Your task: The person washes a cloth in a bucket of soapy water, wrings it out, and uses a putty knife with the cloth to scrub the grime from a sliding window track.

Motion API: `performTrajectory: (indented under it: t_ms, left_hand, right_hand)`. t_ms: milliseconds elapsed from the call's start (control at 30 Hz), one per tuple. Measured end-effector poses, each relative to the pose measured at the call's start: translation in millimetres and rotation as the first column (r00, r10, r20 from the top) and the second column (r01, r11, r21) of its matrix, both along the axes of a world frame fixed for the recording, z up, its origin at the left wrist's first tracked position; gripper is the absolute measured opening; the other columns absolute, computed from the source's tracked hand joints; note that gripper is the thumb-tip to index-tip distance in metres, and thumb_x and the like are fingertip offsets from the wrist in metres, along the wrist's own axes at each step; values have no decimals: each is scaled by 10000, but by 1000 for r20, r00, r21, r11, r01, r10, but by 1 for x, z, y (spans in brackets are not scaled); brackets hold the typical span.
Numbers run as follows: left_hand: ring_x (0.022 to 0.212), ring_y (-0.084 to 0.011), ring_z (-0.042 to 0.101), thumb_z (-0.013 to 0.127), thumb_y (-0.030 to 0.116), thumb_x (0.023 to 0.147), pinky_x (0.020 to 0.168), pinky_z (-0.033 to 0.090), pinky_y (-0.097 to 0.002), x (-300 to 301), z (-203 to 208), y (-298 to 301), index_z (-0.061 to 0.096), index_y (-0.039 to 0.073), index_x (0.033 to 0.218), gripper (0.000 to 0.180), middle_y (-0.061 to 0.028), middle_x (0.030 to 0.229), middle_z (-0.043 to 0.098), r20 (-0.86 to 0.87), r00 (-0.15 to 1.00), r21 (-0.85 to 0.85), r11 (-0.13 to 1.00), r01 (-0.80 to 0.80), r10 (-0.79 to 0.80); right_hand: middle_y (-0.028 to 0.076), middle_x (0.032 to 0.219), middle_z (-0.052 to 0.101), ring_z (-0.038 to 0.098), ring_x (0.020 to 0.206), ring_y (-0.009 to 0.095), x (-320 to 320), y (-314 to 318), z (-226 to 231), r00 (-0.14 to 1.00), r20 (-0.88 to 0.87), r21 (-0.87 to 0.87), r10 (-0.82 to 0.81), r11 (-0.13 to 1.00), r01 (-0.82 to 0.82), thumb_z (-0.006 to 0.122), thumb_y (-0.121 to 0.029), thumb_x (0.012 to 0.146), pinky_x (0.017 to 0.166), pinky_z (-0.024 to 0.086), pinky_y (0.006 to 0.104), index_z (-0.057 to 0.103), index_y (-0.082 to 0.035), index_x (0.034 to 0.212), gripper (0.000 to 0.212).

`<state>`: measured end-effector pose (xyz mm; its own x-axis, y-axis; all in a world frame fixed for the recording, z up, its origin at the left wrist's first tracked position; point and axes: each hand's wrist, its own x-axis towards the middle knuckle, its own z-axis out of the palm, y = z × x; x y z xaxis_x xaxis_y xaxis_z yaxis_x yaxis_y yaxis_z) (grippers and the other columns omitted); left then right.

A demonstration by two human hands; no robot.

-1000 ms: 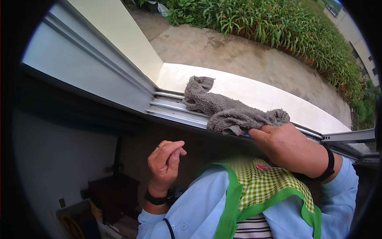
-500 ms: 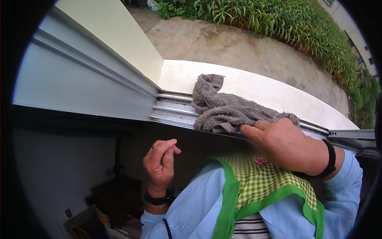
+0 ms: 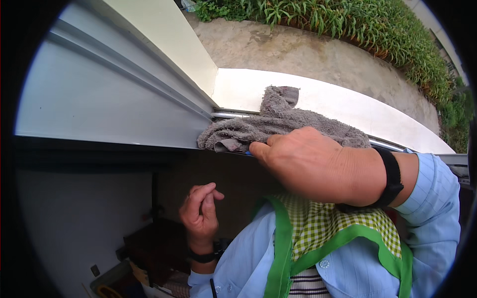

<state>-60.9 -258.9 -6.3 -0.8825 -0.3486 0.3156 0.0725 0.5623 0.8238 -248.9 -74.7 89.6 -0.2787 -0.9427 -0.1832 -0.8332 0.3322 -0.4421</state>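
A grey terry rag [image 3: 318,121] lies bunched along the window's sliding track [image 3: 231,115], its near left end against the frame's corner. One flap of it sticks up over the white outer sill. My right hand [image 3: 303,156] is closed on the rag's near edge, thumb and fingers pressed together. A small blue bit of something [image 3: 249,153] shows at the fingertips; its kind is hidden. Below the sill, my left hand [image 3: 199,211] hangs in the air, fingers curled in against the thumb, with nothing visible in it and touching neither rag nor frame.
A pale window frame [image 3: 114,99] rises at the left, and the white sill [image 3: 343,107] runs off to the right. Outside are a concrete path [image 3: 298,54] and tall green plants [image 3: 343,25]. Dark furniture [image 3: 154,248] stands in the room at lower left.
My right hand has moved left along the track, pushing the near part of the rag over to the frame's corner. The left hand is almost where it was, and the view has shifted slightly.
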Motion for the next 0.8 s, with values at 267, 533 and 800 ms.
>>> performTrajectory:
  t_ms: [267, 533, 800]
  left_hand:
    - [705, -144, 603, 519, 19, 970, 693, 478, -260, 11, -5, 2, 623, -19, 1113, 181, -88, 766, 640, -35, 999, 38, 999, -22, 24]
    - [709, -145, 609, 514, 20, 974, 703, 483, -258, 18, 0, 15, 619, -20, 1119, 184, -87, 767, 647, -20, 999, 24, 999, -30, 30]
    - [710, -142, 611, 514, 19, 969, 704, 483, -264, 30, 4, 21, 618, -20, 1119, 186, -82, 754, 652, -28, 996, 5, 996, -85, 85]
  right_hand:
    - [181, 832, 672, 673, 818, 382, 5, 1, -16, 990, 87, 53, -113, 993, 109, 510, -79, 885, 666, 549, 468, 589, -15, 1045, 190]
    - [161, 832, 669, 666, 809, 370, 2, 8, -36, 984, 90, -190, -154, 967, 169, 526, -131, 895, 685, 544, 468, 596, -53, 1006, 152]
    - [174, 791, 646, 635, 765, 400, 0, 11, -51, 970, 167, -382, -177, 895, 229, 549, -173, 928, 654, 516, 489, 569, -49, 976, 135]
